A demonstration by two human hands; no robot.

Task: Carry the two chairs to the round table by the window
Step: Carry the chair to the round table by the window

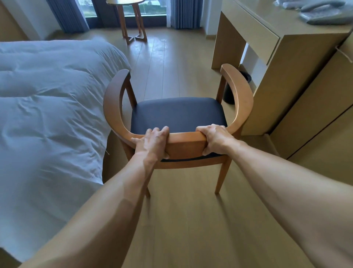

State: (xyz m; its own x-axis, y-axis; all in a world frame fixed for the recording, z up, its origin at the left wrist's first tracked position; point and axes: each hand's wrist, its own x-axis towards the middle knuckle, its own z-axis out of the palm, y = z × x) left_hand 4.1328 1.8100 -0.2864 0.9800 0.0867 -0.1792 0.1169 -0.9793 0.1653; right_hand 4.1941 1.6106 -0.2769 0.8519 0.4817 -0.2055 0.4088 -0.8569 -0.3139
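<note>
— So, where are your hands?
— Your left hand (152, 142) and right hand (214, 138), arms outstretched, clamp the chair (177, 114) backrest, between bed (47, 99) and counter (286, 38); round table (131, 19) well ahead.

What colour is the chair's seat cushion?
Dark navy, nearly black, on the chair; it shows best in the head view.

Bare forearms (no sleeves), veined left hand (152, 142)

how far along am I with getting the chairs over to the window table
Done: nothing visible; no chair stands at the round wooden table by the window. In hand: left hand and right hand grip the backrest of one wooden armchair with dark seat. Left: carry it over; second chair unseen.
</note>
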